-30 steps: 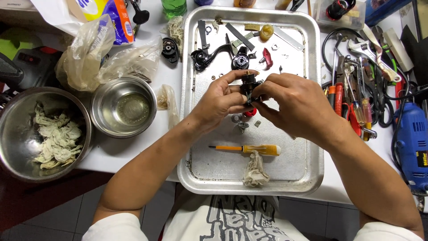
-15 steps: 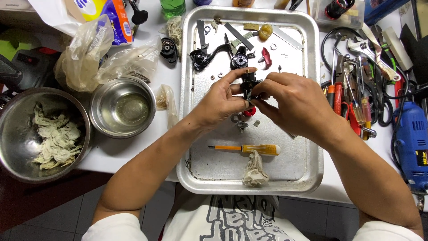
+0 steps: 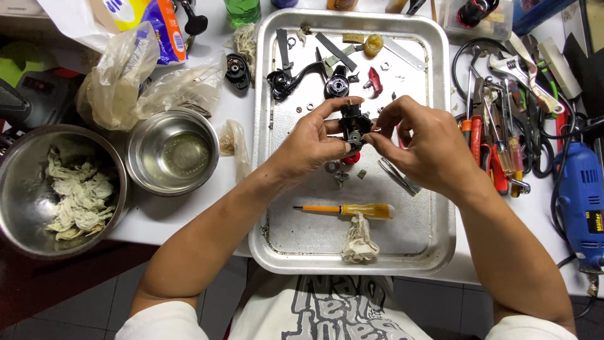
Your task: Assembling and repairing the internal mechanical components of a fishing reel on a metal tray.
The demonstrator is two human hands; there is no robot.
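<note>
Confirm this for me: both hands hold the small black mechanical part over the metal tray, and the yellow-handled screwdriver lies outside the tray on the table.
Not quite. The head view shows the left hand and right hand holding the small black mechanical part over the metal tray, but the yellow-handled screwdriver lies inside the tray, near its front edge beside a crumpled rag.

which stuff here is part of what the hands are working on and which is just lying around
In use:
- small black mechanism, held by left hand and right hand
- metal tray with loose parts

Lying about:
- yellow screwdriver
- rag
- steel bowls
- blue power tool
- pliers and wrenches
</note>
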